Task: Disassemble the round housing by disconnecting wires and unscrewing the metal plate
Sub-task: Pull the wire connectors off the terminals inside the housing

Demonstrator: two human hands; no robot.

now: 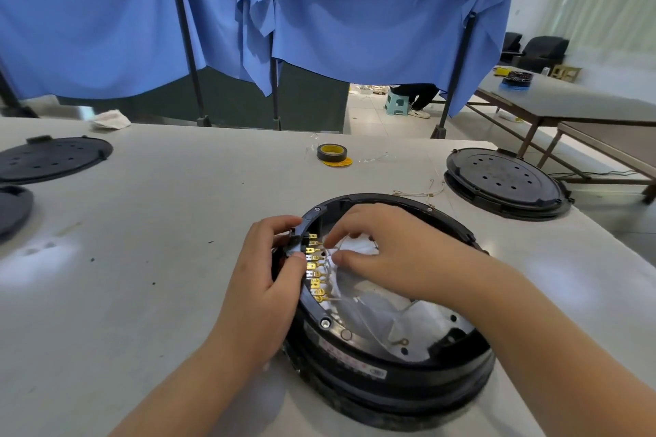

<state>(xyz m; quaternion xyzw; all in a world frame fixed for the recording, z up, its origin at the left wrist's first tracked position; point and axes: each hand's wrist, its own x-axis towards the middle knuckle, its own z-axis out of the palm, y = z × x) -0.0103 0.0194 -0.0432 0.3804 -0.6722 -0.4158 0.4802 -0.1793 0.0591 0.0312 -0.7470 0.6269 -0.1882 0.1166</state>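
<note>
The left hand grips the rim of the round housing on the counter; just right of it, the right hand pinches white wires beside the gold terminals

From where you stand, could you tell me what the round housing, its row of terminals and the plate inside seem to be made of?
Round housing: probably moulded black plastic, slightly glossy, with a printed label on its wall.
Terminals: brass-coloured metal, bright and reflective; possibly plated.
Plate: light grey metal, likely aluminium or steel, matte sheen with drilled holes, partly hidden by clear film.
</note>
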